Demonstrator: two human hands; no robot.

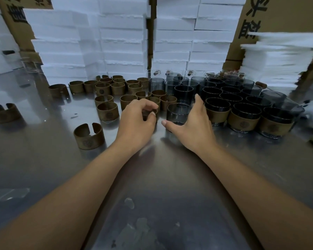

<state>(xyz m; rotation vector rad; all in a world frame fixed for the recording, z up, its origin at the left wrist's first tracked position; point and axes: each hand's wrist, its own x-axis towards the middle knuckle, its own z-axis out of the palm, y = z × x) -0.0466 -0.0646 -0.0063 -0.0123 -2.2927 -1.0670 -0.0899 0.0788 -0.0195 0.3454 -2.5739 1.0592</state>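
Steel table [161, 177] | head view | glass [178, 110] bare, smoky, upright | right hand [192, 125] spread loose, thumb and fingers either side of glass | left hand [136, 123] just left of glass, fingers curled round brown sleeve [150, 112] | loose sleeves [107, 98] further left of glass | sleeved glasses [242, 114] just right of glass

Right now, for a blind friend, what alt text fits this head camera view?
A person's left hand grips a brown sleeve while the right hand reaches around a bare smoked glass on a steel table, between loose sleeves and sleeved glasses.
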